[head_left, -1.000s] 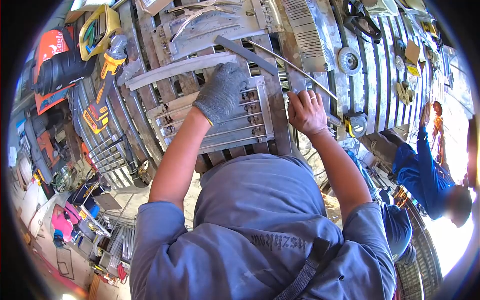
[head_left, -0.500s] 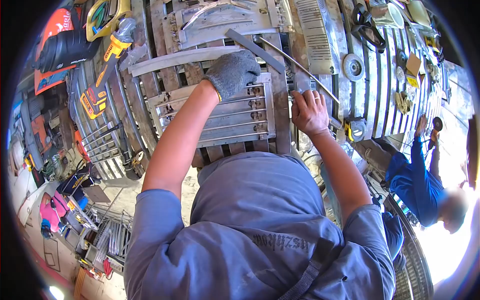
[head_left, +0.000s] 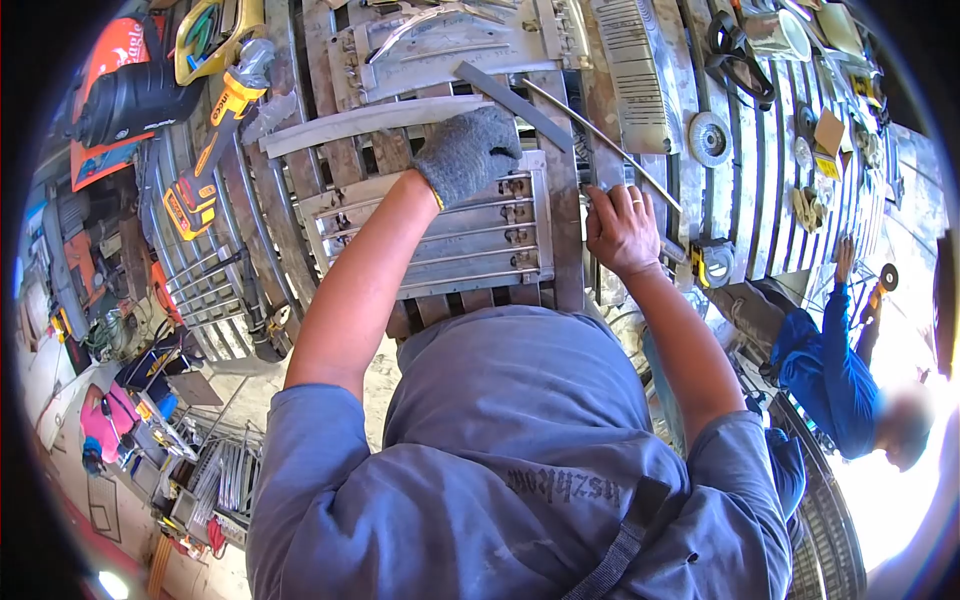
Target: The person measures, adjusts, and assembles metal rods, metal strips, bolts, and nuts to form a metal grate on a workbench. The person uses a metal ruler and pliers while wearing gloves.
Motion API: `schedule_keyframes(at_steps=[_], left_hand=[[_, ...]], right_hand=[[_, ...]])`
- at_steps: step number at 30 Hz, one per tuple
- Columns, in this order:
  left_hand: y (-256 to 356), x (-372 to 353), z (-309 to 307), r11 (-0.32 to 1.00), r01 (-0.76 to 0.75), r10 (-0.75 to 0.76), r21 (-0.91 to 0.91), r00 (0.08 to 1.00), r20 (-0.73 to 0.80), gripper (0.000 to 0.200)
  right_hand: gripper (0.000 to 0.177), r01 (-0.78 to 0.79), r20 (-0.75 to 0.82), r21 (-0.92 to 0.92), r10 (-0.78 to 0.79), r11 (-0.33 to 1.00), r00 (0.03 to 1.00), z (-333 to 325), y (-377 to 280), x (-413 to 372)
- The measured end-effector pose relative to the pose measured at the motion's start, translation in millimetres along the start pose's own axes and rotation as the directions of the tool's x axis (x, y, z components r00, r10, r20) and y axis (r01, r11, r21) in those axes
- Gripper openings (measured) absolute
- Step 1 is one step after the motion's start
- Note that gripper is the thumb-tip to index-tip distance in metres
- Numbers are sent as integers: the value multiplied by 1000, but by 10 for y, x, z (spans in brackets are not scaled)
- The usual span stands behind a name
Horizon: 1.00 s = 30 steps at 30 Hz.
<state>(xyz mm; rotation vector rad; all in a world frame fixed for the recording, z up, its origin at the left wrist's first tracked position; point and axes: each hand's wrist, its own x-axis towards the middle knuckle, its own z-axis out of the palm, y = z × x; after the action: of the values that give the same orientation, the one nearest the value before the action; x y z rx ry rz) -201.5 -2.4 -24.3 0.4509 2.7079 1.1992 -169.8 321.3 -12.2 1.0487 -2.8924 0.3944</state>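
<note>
My left hand (head_left: pixel 468 155), in a grey knit glove, lies closed at the upper edge of a flat metal frame (head_left: pixel 545 220) with thin rods (head_left: pixel 460 236) across it. Whatever its curled fingers hold is hidden under the glove. To the right of that frame, my bare right hand (head_left: pixel 625 232) has thumb and fingers pinched at the table's slats, and I cannot make out what is between them. A curved metal strip (head_left: pixel 350 122) lies beyond the frame. A dark flat bar (head_left: pixel 515 106) and a thin rod (head_left: pixel 603 143) lie slanted beyond my hands.
A yellow cordless angle grinder (head_left: pixel 215 140) lies at left on the slatted table (head_left: pixel 735 190). To the right are a tape measure (head_left: pixel 713 262), a round abrasive disc (head_left: pixel 710 139) and a perforated metal piece (head_left: pixel 640 75). A person in blue (head_left: pixel 825 350) holds a disc tool at far right.
My hands stay in nearly the same places, and the view shifts slightly. At far right the person in blue has moved the disc tool a little.
</note>
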Motion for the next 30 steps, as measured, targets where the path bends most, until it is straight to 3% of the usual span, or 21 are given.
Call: schedule_keyframes(at_steps=[6,21,30], left_hand=[[-47,72,-17,1000,16,-16,2,994,106,10],[-11,66,-105,1000,18,-14,-21,988,155,15],[-6,54,-90,999,-41,43,-28,995,90,15]], right_hand=[[32,-3,25,3,3,1000,1000,1,8,-2],[30,10,6,-13,-10,1000,1000,22,30,8],[29,19,-20,-7,-19,1000,1000,27,31,8]])
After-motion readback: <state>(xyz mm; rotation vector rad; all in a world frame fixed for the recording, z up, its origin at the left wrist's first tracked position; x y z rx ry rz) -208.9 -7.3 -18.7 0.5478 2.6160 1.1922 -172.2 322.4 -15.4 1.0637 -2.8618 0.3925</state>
